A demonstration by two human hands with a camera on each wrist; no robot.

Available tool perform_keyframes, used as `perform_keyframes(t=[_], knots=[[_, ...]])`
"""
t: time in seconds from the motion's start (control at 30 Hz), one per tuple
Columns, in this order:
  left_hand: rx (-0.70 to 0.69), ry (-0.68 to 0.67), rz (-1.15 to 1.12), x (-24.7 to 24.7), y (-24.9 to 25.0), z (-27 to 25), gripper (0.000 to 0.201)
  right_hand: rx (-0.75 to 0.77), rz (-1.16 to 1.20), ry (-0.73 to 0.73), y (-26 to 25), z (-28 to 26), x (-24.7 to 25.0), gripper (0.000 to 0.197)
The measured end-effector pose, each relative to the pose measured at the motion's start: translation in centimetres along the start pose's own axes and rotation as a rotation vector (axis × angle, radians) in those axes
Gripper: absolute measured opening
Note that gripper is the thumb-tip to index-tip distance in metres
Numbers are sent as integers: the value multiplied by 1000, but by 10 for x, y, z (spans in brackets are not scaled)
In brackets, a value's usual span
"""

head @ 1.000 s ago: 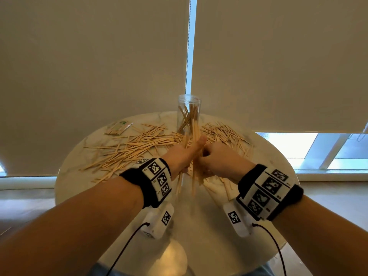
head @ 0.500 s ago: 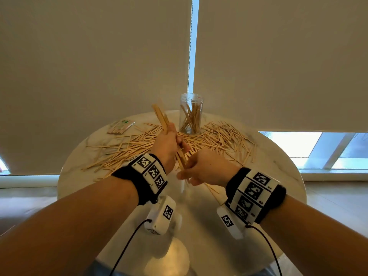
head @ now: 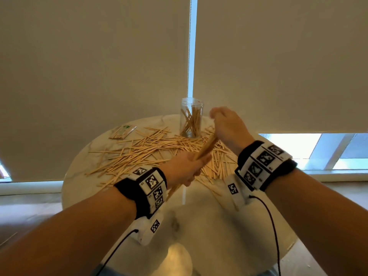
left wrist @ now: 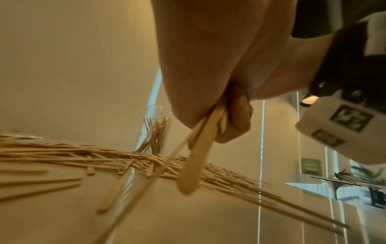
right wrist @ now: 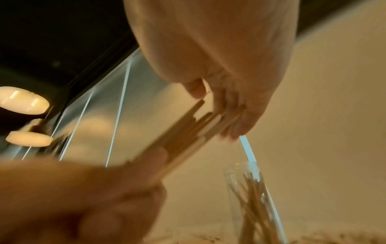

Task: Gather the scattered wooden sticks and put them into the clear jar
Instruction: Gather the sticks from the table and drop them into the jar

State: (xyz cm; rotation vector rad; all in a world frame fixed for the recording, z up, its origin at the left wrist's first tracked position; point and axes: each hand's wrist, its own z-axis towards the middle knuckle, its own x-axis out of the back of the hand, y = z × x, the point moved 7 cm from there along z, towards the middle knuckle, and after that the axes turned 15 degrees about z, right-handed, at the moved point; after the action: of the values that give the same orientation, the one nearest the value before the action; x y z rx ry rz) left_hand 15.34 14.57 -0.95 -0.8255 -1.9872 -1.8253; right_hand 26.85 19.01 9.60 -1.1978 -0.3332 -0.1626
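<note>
Beneath both our hands spreads the round, pale marble-patterned desk (head: 229, 226), smooth and glossy, with the matte beige roller blinds (head: 89, 66) hanging beyond it. Across the desk, ahead of and under our hands, lies the loose heap of thin, flat, pale wooden sticks (head: 139, 150), criss-crossed and mostly fanning out to the left of the left hand. Just beyond our hands and slightly left of the right one stands the clear cylindrical plastic jar (head: 191, 117), upright and open-topped, with a leaning cluster of sticks already inside. Far left of our hands sits a small flat paper-wrapped packet (head: 121, 132). Our left hand (head: 185, 168) curls its fingers around the lower part of a tight bundle of flat sticks (head: 207, 145), whose rounded ends poke out below the palm. Our right hand (head: 227, 124), raised beside the jar's rim, pinches the bundle's upper end with curled fingers (right wrist: 234, 118).
</note>
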Motion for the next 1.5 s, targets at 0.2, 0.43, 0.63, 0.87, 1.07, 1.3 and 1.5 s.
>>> perform_keyframes(t=[0.2,0.43,0.63,0.87,1.07,1.3,1.5], knots=[[-36,-48,-85,-7,8,3,26,-142,-14,-405,32,-20,-46,52],[-74,408,-792,56,3,6,22,-372,15,-590,58,-46,-58,66],[-87,472,-853,53,4,8,22,-390,299,-538,54,-55,-82,13],[-105,437,-685,54,14,0,29,-51,-189,-418,40,-37,-68,40],[20,537,-794,79,12,-1,48,-75,-458,-372,57,-30,-51,35],[232,409,-333,48,2,11,47,-66,-643,-249,60,-21,-32,32],[130,446,18,50,4,17,50,-90,-640,-372,67,-14,-31,28]])
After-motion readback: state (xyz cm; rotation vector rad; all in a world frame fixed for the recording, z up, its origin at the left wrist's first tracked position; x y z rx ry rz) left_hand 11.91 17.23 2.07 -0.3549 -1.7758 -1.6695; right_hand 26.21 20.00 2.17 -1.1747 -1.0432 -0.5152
